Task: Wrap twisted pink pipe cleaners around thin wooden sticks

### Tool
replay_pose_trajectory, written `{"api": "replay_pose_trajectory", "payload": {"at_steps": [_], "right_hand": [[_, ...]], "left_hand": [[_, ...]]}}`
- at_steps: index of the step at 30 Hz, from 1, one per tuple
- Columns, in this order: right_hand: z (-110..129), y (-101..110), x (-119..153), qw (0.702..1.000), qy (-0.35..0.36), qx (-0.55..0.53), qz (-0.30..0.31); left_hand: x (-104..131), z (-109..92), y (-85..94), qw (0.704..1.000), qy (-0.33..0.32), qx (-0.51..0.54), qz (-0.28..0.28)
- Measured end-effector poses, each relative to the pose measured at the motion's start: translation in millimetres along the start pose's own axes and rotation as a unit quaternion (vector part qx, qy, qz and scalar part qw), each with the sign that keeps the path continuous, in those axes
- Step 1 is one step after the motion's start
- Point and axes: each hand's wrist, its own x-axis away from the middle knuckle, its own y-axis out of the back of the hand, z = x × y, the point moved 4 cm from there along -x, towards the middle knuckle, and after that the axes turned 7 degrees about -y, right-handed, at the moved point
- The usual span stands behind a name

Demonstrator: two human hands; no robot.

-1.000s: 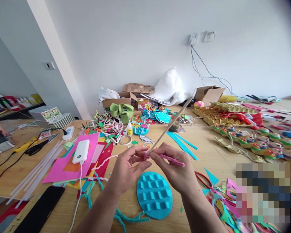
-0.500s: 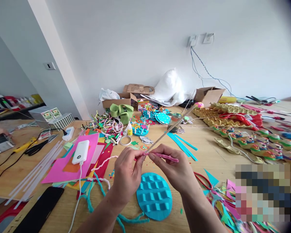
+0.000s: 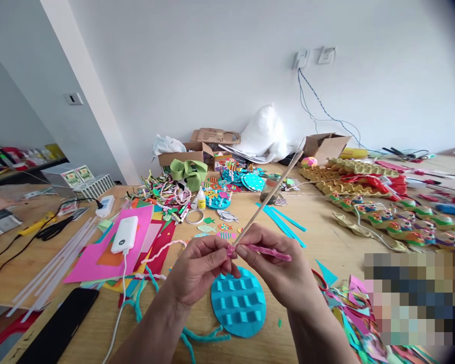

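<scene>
Two pinches, one by the left hand [image 3: 202, 265] and one by the right hand [image 3: 276, 260], close on a pink fuzzy strip [image 3: 278, 255] bunched at the lower end of a wooden stick [image 3: 268, 198], seemingly to hold it snug there, while a blue oval [image 3: 239, 304] lies just below the grip, probably for easy reach.
</scene>
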Motion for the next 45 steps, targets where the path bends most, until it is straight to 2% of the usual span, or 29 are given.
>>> {"api": "replay_pose_trajectory", "payload": {"at_steps": [4,8,12,15,17,19,21,23,27,31,35,37,39,41,45], "right_hand": [[-5.1,0.8,-3.2,0.999,-0.023,-0.038,0.020],[-8.8,-2.4,-5.9,0.991,-0.057,-0.097,0.070],[-9.6,0.4,-7.9,0.998,-0.049,-0.047,0.020],[-11.3,1.1,-9.5,0.999,-0.032,0.008,-0.024],[-12.3,-0.1,-10.4,0.998,-0.017,0.035,-0.041],[-13.3,-1.7,-11.1,0.998,-0.007,0.043,-0.045],[-14.5,-2.8,-11.8,0.998,-0.008,0.035,-0.043],[-16.3,-3.7,-12.6,0.999,-0.018,0.014,-0.031],[-21.0,-5.4,-14.6,0.998,-0.052,-0.043,-0.004],[-23.9,-4.4,-16.5,0.994,-0.080,-0.070,-0.012],[-23.9,-3.3,-16.8,0.993,-0.095,-0.068,-0.025],[-22.7,-4.3,-16.0,0.994,-0.084,-0.074,-0.019],[-20.7,-5.0,-14.5,0.996,-0.057,-0.069,-0.023],[-18.1,-5.4,-12.3,0.998,-0.026,-0.048,-0.038],[-11.9,-7.6,-6.7,0.998,0.020,-0.003,-0.065]], "left_hand": [[-1.0,4.6,1.8,0.999,0.031,0.021,0.024],[-2.7,6.0,5.1,0.997,0.050,0.007,0.051],[-3.9,4.3,7.0,0.998,0.045,-0.022,0.047],[-4.1,-1.2,7.6,0.991,-0.028,-0.130,0.002],[-2.9,-6.6,7.2,0.964,-0.101,-0.241,-0.040],[-0.7,-11.3,5.1,0.920,-0.167,-0.348,-0.069],[1.8,-14.6,2.4,0.875,-0.216,-0.426,-0.082],[3.9,-16.9,0.3,0.841,-0.248,-0.472,-0.088],[6.0,-19.6,-1.7,0.807,-0.282,-0.510,-0.093],[6.1,-20.6,-0.4,0.795,-0.300,-0.517,-0.107],[6.7,-21.2,1.4,0.803,-0.299,-0.502,-0.120],[6.7,-20.9,1.7,0.817,-0.281,-0.488,-0.122],[5.8,-19.4,2.5,0.849,-0.250,-0.450,-0.120],[3.7,-16.1,3.5,0.893,-0.209,-0.385,-0.105],[-0.3,-8.3,4.3,0.970,-0.136,-0.190,-0.069]]}}
